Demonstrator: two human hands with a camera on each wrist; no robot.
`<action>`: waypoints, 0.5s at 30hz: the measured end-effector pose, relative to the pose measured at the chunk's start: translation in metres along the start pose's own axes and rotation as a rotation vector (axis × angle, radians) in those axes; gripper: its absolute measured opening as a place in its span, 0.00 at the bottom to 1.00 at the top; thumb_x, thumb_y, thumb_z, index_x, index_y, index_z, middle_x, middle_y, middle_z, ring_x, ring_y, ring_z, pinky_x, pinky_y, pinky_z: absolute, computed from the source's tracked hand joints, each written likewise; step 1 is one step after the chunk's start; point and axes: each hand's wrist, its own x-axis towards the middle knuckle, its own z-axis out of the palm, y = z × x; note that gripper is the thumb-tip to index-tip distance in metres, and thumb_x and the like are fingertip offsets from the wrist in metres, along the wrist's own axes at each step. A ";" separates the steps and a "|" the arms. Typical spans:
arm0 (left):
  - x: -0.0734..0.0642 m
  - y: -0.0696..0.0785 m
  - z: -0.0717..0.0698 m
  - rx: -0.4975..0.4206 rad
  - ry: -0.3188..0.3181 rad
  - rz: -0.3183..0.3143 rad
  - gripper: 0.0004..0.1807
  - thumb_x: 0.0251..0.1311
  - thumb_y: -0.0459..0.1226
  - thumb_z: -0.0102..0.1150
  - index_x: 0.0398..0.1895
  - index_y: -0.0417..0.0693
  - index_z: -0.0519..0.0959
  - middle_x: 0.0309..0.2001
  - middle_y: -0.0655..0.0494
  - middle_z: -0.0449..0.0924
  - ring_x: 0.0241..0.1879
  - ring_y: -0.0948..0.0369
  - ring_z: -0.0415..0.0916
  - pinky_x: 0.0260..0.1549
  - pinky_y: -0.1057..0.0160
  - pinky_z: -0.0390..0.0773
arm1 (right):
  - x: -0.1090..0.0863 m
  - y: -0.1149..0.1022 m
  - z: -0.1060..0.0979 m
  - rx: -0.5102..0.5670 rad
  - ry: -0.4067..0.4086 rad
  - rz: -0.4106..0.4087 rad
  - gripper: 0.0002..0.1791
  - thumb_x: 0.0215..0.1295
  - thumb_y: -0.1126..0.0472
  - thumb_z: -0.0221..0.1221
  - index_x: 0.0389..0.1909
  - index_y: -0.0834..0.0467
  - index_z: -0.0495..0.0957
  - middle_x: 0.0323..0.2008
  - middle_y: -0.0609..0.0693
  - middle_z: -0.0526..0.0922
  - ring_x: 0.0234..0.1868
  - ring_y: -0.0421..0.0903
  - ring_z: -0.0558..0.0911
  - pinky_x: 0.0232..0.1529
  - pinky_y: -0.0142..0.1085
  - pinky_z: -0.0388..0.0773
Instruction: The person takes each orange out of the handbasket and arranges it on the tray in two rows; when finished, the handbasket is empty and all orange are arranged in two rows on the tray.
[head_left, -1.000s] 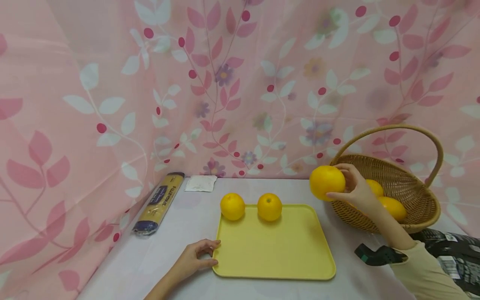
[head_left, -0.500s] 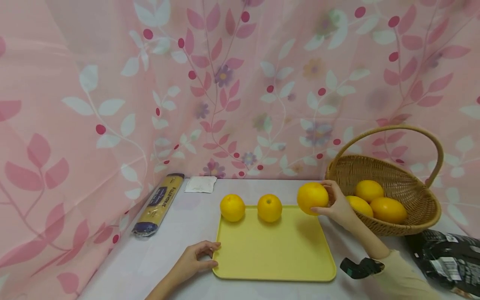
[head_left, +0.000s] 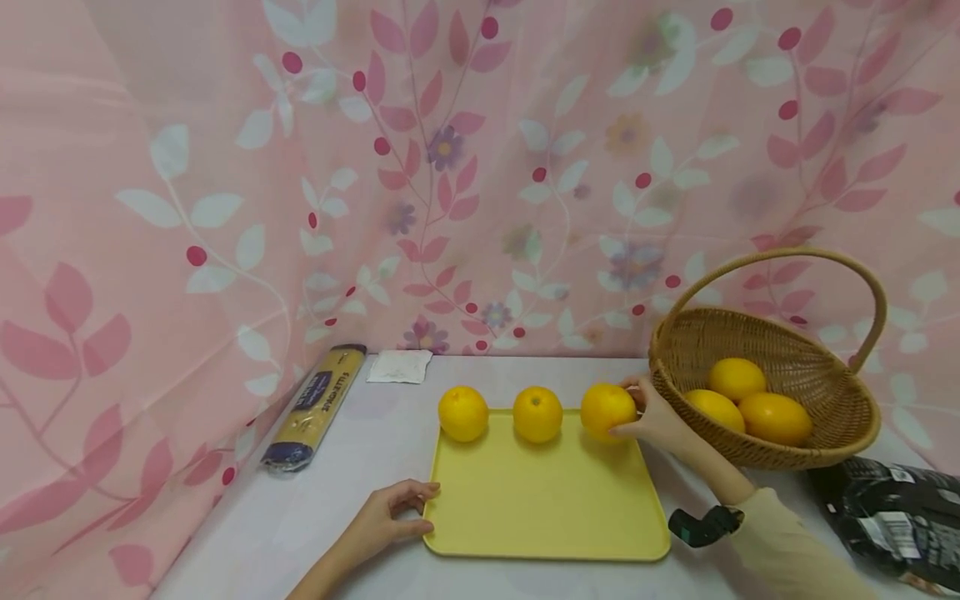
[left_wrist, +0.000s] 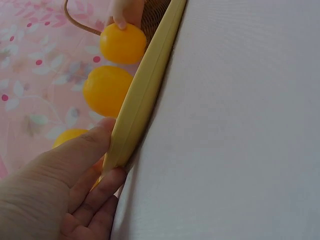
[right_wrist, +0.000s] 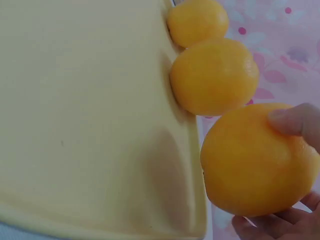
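Observation:
A yellow rectangular tray (head_left: 547,500) lies on the table. My left hand (head_left: 390,517) pinches its left edge; in the left wrist view the thumb (left_wrist: 82,150) is on one side of the rim and fingers on the other. My right hand (head_left: 660,417) holds an orange (head_left: 606,412) at the tray's far right corner, thumb on one side and fingers around the other, as the right wrist view also shows. Whether this orange touches the tray cannot be told. Two other oranges, one at the far left corner (head_left: 462,413) and a middle one (head_left: 537,414), rest along the far edge.
Right of the tray stands a tilted wicker basket (head_left: 847,417) with a tall handle, holding three yellow-orange fruits (head_left: 775,419). A black printed bag (head_left: 892,517) lies before it. At left are a spaghetti pack (head_left: 318,408) and a small white packet (head_left: 400,367). A floral curtain (head_left: 480,208) hangs behind.
My right hand has carried the orange left and down from beside the basket to the tray's far right corner. The left hand stays on the tray's edge.

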 end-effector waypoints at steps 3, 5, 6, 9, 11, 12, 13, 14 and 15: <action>0.000 0.000 0.000 0.001 0.000 -0.011 0.16 0.47 0.27 0.63 0.40 0.28 0.73 0.48 0.33 0.72 0.37 0.51 0.74 0.41 0.62 0.74 | -0.004 -0.013 0.005 -0.047 -0.002 0.053 0.37 0.43 0.64 0.68 0.49 0.69 0.56 0.44 0.70 0.71 0.43 0.60 0.72 0.42 0.50 0.71; 0.000 0.000 0.000 0.007 0.004 -0.015 0.16 0.47 0.27 0.63 0.40 0.29 0.73 0.48 0.34 0.72 0.37 0.52 0.74 0.41 0.62 0.74 | -0.004 -0.020 0.006 -0.059 0.002 0.077 0.36 0.43 0.68 0.68 0.49 0.69 0.56 0.45 0.71 0.71 0.44 0.61 0.72 0.43 0.50 0.70; 0.000 0.000 0.000 0.011 0.007 -0.013 0.16 0.47 0.27 0.64 0.40 0.29 0.73 0.48 0.34 0.72 0.37 0.51 0.74 0.41 0.62 0.74 | -0.004 -0.023 0.007 -0.053 0.008 0.090 0.36 0.41 0.70 0.68 0.48 0.70 0.56 0.45 0.71 0.70 0.45 0.62 0.71 0.44 0.51 0.70; 0.000 0.001 0.000 0.016 0.010 -0.011 0.16 0.46 0.27 0.64 0.39 0.29 0.73 0.48 0.34 0.72 0.37 0.51 0.74 0.41 0.62 0.74 | -0.002 -0.020 0.007 -0.056 0.016 0.108 0.37 0.40 0.70 0.69 0.48 0.70 0.56 0.46 0.71 0.70 0.46 0.62 0.71 0.45 0.51 0.69; 0.001 0.000 -0.001 0.017 0.010 -0.001 0.16 0.47 0.27 0.64 0.39 0.29 0.73 0.48 0.34 0.72 0.36 0.51 0.74 0.41 0.62 0.74 | 0.000 -0.013 0.007 -0.062 0.013 0.107 0.37 0.40 0.69 0.69 0.48 0.69 0.55 0.46 0.70 0.71 0.46 0.60 0.71 0.46 0.50 0.69; 0.001 -0.003 -0.001 0.017 0.008 0.001 0.16 0.47 0.27 0.63 0.39 0.29 0.73 0.48 0.34 0.72 0.37 0.50 0.74 0.41 0.62 0.74 | 0.001 -0.009 0.007 -0.067 0.008 0.101 0.38 0.40 0.69 0.69 0.48 0.69 0.55 0.45 0.70 0.71 0.46 0.60 0.72 0.45 0.49 0.69; 0.001 -0.006 -0.001 0.016 0.006 0.003 0.16 0.47 0.27 0.63 0.40 0.29 0.73 0.48 0.34 0.72 0.37 0.50 0.74 0.41 0.62 0.74 | 0.001 -0.006 0.006 -0.064 0.003 0.097 0.38 0.40 0.68 0.69 0.48 0.69 0.55 0.45 0.69 0.71 0.46 0.59 0.72 0.46 0.49 0.69; 0.001 -0.010 -0.001 0.018 0.005 0.006 0.16 0.47 0.27 0.63 0.40 0.30 0.73 0.48 0.34 0.72 0.37 0.51 0.74 0.41 0.62 0.74 | 0.001 -0.004 0.006 -0.061 -0.001 0.096 0.38 0.40 0.67 0.70 0.49 0.69 0.55 0.46 0.69 0.71 0.46 0.59 0.71 0.46 0.49 0.68; 0.001 -0.013 -0.002 0.020 0.005 0.005 0.16 0.47 0.27 0.63 0.40 0.30 0.73 0.48 0.35 0.72 0.37 0.51 0.74 0.41 0.63 0.74 | 0.001 -0.003 0.007 -0.049 -0.007 0.096 0.39 0.40 0.67 0.70 0.49 0.69 0.54 0.46 0.69 0.70 0.46 0.60 0.71 0.47 0.50 0.68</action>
